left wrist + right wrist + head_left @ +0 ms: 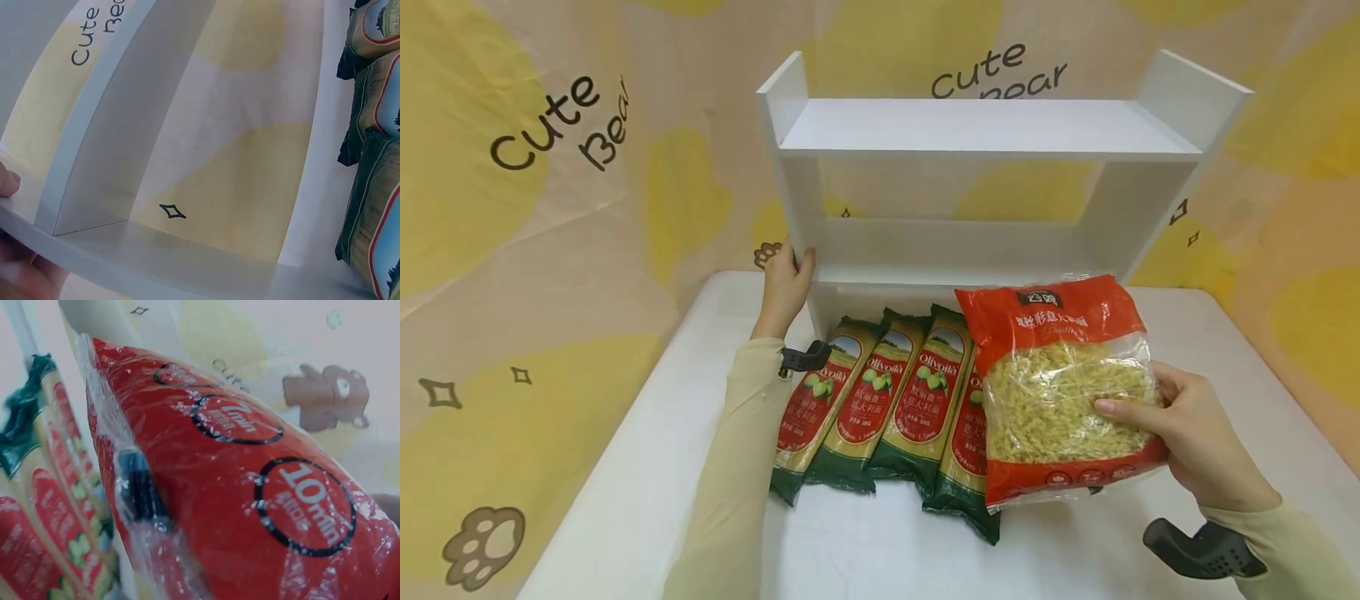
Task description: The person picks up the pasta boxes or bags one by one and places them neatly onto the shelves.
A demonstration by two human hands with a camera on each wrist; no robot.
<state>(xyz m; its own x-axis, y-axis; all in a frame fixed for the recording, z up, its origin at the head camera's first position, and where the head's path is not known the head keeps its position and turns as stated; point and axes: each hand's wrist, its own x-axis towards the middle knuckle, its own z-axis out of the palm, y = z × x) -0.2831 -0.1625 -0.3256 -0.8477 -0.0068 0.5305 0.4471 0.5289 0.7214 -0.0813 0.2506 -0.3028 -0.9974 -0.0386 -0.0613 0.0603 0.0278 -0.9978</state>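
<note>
Pasta in a red and clear plastic bag of spirals [1060,392] sits gripped in the right hand [1202,433], fingers curled round its edge, above four green and red spaghetti packets [880,400] on the white desk [625,500]. Farther back, the left hand [784,287] grips the white wooden shelf unit [985,133] by its side panel.

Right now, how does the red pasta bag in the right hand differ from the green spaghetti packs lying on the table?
The red pasta bag is wide and squat; the green spaghetti packs are long and narrow. The red pasta bag shows short spiral pasta through a clear window, while the green spaghetti packs hold long strands. The right hand holds the bag raised over the packs, which lie side by side on the white table. Both carry red labels.
</note>
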